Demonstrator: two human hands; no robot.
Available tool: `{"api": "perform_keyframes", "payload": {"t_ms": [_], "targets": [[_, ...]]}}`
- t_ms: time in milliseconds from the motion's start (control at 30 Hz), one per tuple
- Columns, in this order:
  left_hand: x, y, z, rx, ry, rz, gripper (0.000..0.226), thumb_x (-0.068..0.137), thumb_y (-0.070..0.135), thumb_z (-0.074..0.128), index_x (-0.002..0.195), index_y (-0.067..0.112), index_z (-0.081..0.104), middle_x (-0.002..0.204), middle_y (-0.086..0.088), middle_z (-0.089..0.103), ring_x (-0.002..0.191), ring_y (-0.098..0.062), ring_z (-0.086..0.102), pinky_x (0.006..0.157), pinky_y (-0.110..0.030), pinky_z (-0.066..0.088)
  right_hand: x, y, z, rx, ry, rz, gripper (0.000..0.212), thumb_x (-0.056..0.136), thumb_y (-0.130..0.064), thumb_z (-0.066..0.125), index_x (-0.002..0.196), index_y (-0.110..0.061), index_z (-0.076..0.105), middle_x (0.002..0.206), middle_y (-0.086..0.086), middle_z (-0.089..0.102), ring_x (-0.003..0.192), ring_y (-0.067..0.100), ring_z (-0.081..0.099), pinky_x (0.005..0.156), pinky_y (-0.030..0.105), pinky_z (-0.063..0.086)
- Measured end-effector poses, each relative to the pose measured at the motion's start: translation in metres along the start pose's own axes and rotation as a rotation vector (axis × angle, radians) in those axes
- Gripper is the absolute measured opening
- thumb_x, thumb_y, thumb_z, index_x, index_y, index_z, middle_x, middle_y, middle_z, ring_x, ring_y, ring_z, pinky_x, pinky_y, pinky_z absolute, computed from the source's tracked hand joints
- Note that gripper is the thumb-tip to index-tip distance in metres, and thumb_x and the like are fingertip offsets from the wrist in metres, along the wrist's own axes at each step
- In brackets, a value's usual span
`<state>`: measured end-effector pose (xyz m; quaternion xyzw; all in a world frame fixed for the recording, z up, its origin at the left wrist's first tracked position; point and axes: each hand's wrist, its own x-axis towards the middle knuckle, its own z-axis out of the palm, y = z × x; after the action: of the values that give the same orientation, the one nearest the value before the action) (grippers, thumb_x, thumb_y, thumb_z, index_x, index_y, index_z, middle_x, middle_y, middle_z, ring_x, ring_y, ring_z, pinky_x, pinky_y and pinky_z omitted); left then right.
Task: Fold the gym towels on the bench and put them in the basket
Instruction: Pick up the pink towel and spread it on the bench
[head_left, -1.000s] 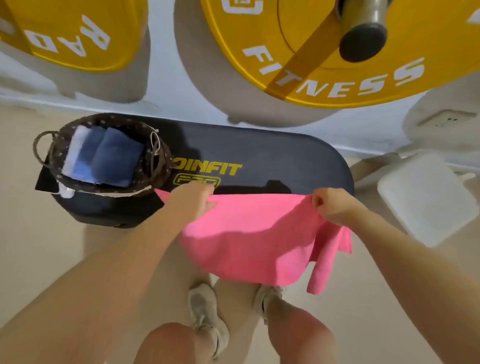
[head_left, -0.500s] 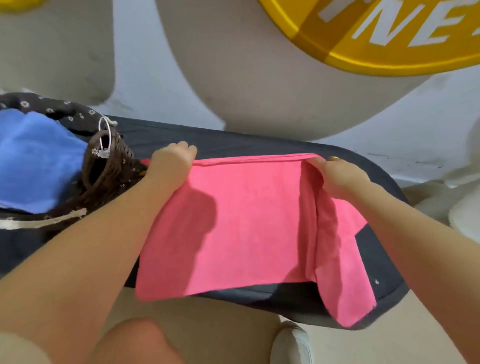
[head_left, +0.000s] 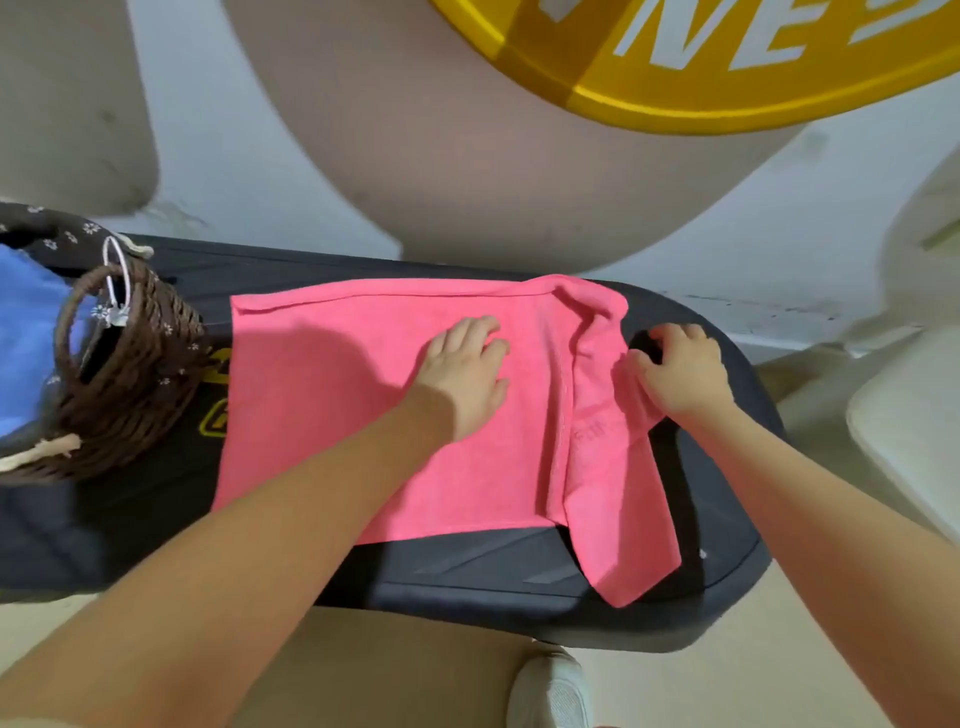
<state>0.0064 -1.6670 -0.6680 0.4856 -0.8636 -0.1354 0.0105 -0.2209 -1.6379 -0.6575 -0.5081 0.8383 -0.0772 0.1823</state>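
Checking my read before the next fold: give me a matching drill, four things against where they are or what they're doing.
Things:
1. pink towel
2. left hand
3. right hand
4. basket

States:
A. stands at the left end of the bench, blue cloth inside
B. pressed flat on the middle of the towel
C. spread across the bench, right edge bunched
D. fingers curled at the towel's bunched right edge

Pairs: 1-C, 2-B, 3-D, 4-A

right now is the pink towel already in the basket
No, the pink towel lies spread on the bench, beside the basket, with the left hand flat on it.
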Motion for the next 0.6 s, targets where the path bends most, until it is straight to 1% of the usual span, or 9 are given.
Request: {"api": "perform_keyframes", "payload": {"t_ms": [67, 167, 200, 267, 333, 367, 433, 533, 600], "targets": [[0.006, 0.020, 0.005, -0.036, -0.114, 0.017, 0.051, 0.095, 0.034, 0.040, 0.142, 0.015, 0.031, 0.156, -0.005, 0.012, 0.143, -0.022, 0.011, 0.114, -0.035, 0.012, -0.010, 0.010, -0.001, -0.034, 0.003, -0.039, 0.050, 0.086, -0.026, 0.057, 0.130, -0.007, 0.044, 0.126, 0.020, 0.047, 0.118, 0.039, 0.041, 0.093, 0.045, 0.038], [0.013, 0.041, 0.013, -0.059, -0.197, 0.042, 0.060, 0.098, 0.040, 0.033, 0.149, 0.017, 0.012, 0.158, -0.001, -0.001, 0.145, -0.019, 0.000, 0.116, -0.033, 0.002, -0.014, 0.022, -0.002, -0.086, -0.018, -0.067, 0.049, 0.088, -0.030, 0.056, 0.129, -0.006, 0.043, 0.117, 0.019, 0.057, 0.109, 0.039, 0.049, 0.083, 0.043, 0.041], [0.016, 0.046, 0.014, -0.054, -0.218, 0.050, 0.062, 0.098, 0.041, 0.032, 0.149, 0.017, 0.008, 0.158, 0.000, -0.004, 0.145, -0.018, -0.002, 0.116, -0.032, -0.001, -0.013, 0.024, -0.004, -0.060, -0.048, -0.042, 0.044, 0.089, -0.031, 0.056, 0.124, -0.006, 0.046, 0.112, 0.018, 0.061, 0.106, 0.038, 0.053, 0.079, 0.042, 0.042], [0.022, 0.052, 0.015, -0.038, -0.231, 0.067, 0.067, 0.096, 0.045, 0.033, 0.149, 0.017, 0.002, 0.158, 0.000, -0.009, 0.145, -0.017, -0.006, 0.116, -0.030, -0.004, -0.011, 0.027, -0.009, 0.000, -0.124, -0.005, 0.028, 0.090, -0.029, 0.055, 0.105, -0.006, 0.058, 0.099, 0.016, 0.065, 0.095, 0.035, 0.059, 0.068, 0.035, 0.042], [0.025, 0.055, 0.016, -0.028, -0.245, 0.073, 0.074, 0.094, 0.050, 0.036, 0.149, 0.018, -0.001, 0.157, -0.002, -0.013, 0.145, -0.018, -0.009, 0.116, -0.031, -0.006, -0.009, 0.029, -0.013, -0.051, -0.176, -0.056, 0.024, 0.091, -0.026, 0.053, 0.088, -0.005, 0.064, 0.094, 0.015, 0.066, 0.090, 0.032, 0.061, 0.064, 0.031, 0.039], [0.026, 0.057, 0.016, -0.028, -0.256, 0.073, 0.076, 0.093, 0.052, 0.037, 0.149, 0.019, -0.003, 0.157, -0.002, -0.015, 0.145, -0.019, -0.011, 0.116, -0.032, -0.007, -0.007, 0.032, -0.015, -0.091, -0.190, -0.084, 0.025, 0.092, -0.025, 0.051, 0.087, -0.004, 0.064, 0.097, 0.016, 0.064, 0.092, 0.032, 0.060, 0.065, 0.031, 0.039], [0.028, 0.058, 0.017, -0.020, -0.277, 0.078, 0.082, 0.090, 0.057, 0.040, 0.148, 0.022, -0.005, 0.156, -0.003, -0.019, 0.144, -0.020, -0.014, 0.116, -0.033, -0.008, -0.003, 0.035, -0.021, -0.137, -0.175, -0.093, 0.024, 0.094, -0.023, 0.046, 0.094, -0.003, 0.060, 0.105, 0.018, 0.059, 0.098, 0.032, 0.056, 0.067, 0.032, 0.038], [0.028, 0.057, 0.018, 0.040, -0.285, 0.098, 0.090, 0.084, 0.067, 0.040, 0.148, 0.024, -0.006, 0.155, -0.004, -0.021, 0.144, -0.021, -0.016, 0.115, -0.034, -0.009, 0.014, 0.043, -0.042, -0.056, -0.066, 0.044, 0.018, 0.088, -0.010, 0.043, 0.102, -0.001, 0.051, 0.106, 0.022, 0.058, 0.097, 0.036, 0.056, 0.068, 0.033, 0.036], [0.029, 0.056, 0.019, 0.044, -0.299, 0.106, 0.091, 0.084, 0.066, 0.041, 0.148, 0.026, -0.009, 0.155, -0.003, -0.022, 0.144, -0.021, -0.017, 0.115, -0.035, -0.010, 0.029, 0.051, -0.058, 0.008, 0.002, 0.122, 0.022, 0.085, -0.002, 0.040, 0.104, 0.000, 0.050, 0.107, 0.025, 0.057, 0.098, 0.038, 0.055, 0.069, 0.034, 0.036]]}}
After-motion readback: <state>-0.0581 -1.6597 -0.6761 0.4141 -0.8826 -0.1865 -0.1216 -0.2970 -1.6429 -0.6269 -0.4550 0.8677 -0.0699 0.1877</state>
